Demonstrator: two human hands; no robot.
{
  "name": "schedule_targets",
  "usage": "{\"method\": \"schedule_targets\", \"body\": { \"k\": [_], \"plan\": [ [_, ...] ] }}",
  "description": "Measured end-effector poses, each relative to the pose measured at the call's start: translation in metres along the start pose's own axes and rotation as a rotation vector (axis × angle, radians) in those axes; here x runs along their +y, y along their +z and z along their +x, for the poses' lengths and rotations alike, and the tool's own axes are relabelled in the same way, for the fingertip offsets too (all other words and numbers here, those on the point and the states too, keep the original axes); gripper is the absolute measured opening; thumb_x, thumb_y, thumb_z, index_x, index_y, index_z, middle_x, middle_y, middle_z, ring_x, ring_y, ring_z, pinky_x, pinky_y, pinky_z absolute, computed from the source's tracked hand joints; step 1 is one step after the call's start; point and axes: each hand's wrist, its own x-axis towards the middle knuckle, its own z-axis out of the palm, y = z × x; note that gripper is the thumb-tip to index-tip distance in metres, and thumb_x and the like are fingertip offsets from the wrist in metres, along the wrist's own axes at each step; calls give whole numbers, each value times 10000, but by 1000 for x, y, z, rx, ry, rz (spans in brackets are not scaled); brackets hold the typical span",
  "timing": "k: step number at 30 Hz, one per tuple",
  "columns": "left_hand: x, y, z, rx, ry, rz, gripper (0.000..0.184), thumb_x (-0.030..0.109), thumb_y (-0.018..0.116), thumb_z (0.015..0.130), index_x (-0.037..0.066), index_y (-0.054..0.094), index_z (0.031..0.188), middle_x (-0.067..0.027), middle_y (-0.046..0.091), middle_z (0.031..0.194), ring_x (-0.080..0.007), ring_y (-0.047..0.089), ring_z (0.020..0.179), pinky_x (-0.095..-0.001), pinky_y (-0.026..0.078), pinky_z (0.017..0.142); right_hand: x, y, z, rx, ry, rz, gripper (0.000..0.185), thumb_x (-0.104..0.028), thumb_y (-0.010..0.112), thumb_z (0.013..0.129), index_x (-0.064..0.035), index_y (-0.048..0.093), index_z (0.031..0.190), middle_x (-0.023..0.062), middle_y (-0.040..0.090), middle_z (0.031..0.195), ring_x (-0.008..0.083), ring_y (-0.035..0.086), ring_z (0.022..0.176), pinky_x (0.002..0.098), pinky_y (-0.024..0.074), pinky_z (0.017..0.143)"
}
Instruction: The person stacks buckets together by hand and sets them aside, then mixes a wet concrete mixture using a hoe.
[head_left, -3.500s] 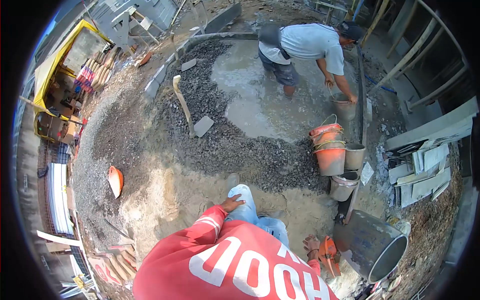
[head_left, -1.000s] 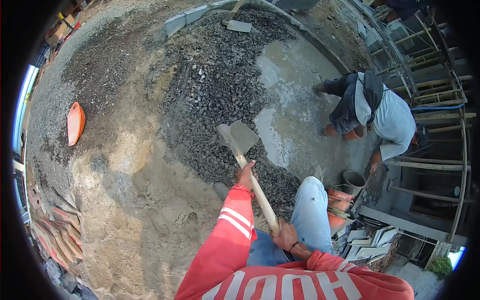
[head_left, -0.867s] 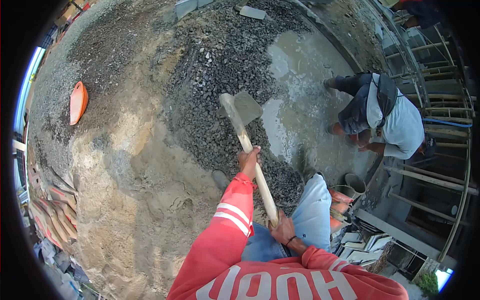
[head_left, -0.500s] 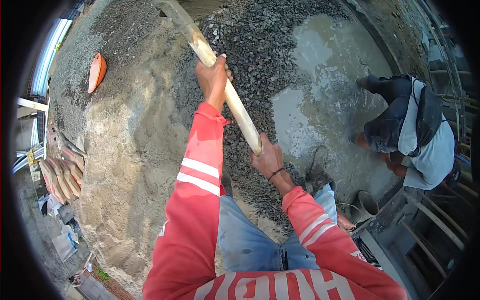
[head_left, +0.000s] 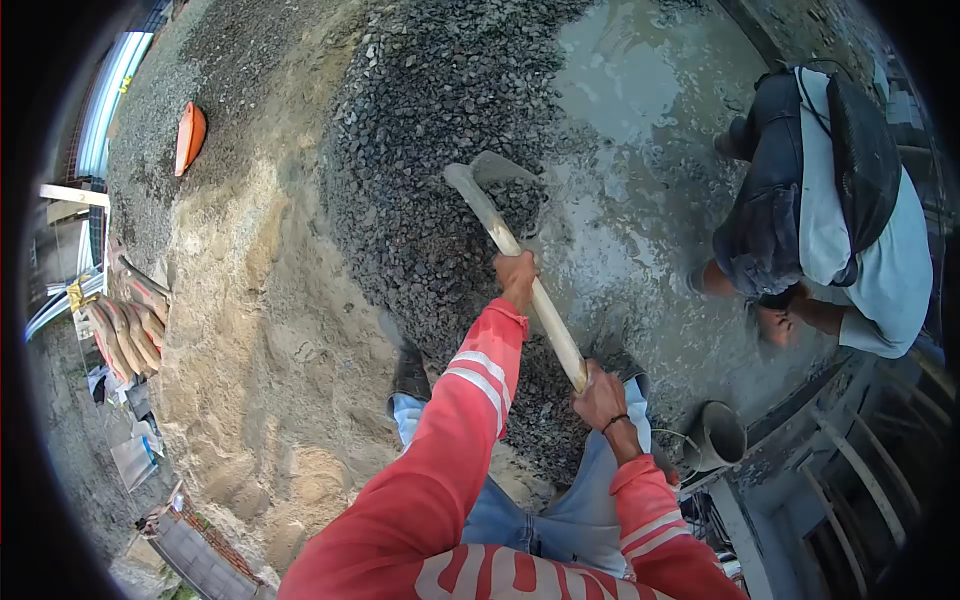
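Note:
Both my hands are closed round the pale wooden handle of a hoe (head_left: 557, 328). My left hand (head_left: 516, 277) grips it partway along, and my right hand (head_left: 601, 396) wraps round the near end. At the far end, the hoe's grey blade (head_left: 503, 170) rests on dark gravel (head_left: 415, 160), its lower edge apparently in the stones. Wet grey cement slurry (head_left: 625, 75) lies to the right of the blade, touching the gravel.
A bent-over co-worker (head_left: 800, 200) stands in the slurry on the right. A bucket (head_left: 718, 436) is near my right leg. Sand (head_left: 270, 330) spreads to the left, with an orange scoop-like object (head_left: 189, 138) beyond it and stacked bags (head_left: 125, 335) at the far left.
The hoe has come down and towards me; its blade now shows against the gravel. My two hands moved right and nearer my body, still gripping the handle. The co-worker has bent lower.

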Motion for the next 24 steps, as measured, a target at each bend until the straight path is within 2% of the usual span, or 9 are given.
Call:
{"method": "schedule_targets", "body": {
  "k": [4,7,9,13,16,19,21,23,24],
  "plan": [
    [-38,49,-89,-83,-143,-101,256,36,630,767,-75,536,978,-114,588,716,-185,555,473,-336,454,420,69,-30,-56,41,94,-37,396,-181,677,728,-38,548,1074,256,669,858,475,631,846,545,511,762],
    [8,38,-151,-122,-80,-248,241,3,608,800,-37,512,1018,-95,566,737,-168,530,472,-318,445,418,91,-28,-73,121,102,-129,381,-188,681,729,-53,556,1062,245,669,813,477,636,803,550,518,717],
    [61,22,-141,-188,146,-304,243,-34,581,823,-6,492,1047,-76,546,749,-151,505,467,-300,431,411,77,-18,-41,245,6,-102,376,-188,692,721,-65,554,1049,238,663,775,466,639,736,541,526,672],
    [208,-21,-87,-118,622,-292,270,-25,569,829,-3,459,1075,-72,519,750,-132,492,488,-285,423,423,-33,-23,76,407,-336,158,391,-154,710,709,-73,548,1055,214,644,701,434,642,684,514,522,631],
    [265,-29,-13,-27,802,-231,265,-6,589,813,-23,465,1046,-88,529,731,-153,491,464,-298,440,426,-101,-36,143,348,-402,242,441,-141,705,714,-38,542,1110,246,662,796,438,649,792,513,520,720],
    [199,4,96,135,721,34,209,31,616,793,-42,506,954,-107,551,690,-170,510,458,-322,447,414,-85,-14,166,179,-281,248,455,-134,701,722,-21,538,1131,254,673,882,434,650,861,518,514,771],
    [100,25,128,110,343,180,177,52,625,773,-60,528,870,-111,548,634,-186,523,453,-343,447,401,-51,10,135,58,-87,192,450,-129,708,721,-16,542,1123,272,672,932,436,655,898,515,515,796],
    [41,20,105,0,106,24,190,43,610,761,-91,542,876,-106,542,605,-197,529,439,-345,441,385,-28,17,98,-22,2,81,459,-134,709,721,-18,539,1131,282,669,933,433,657,904,510,517,804],
    [24,19,93,-24,63,7,185,44,608,758,-95,548,863,-109,548,607,-199,531,431,-346,438,379,-20,12,86,-22,9,25,465,-138,708,721,-20,537,1137,285,668,928,430,658,905,507,518,808]
  ]
}}
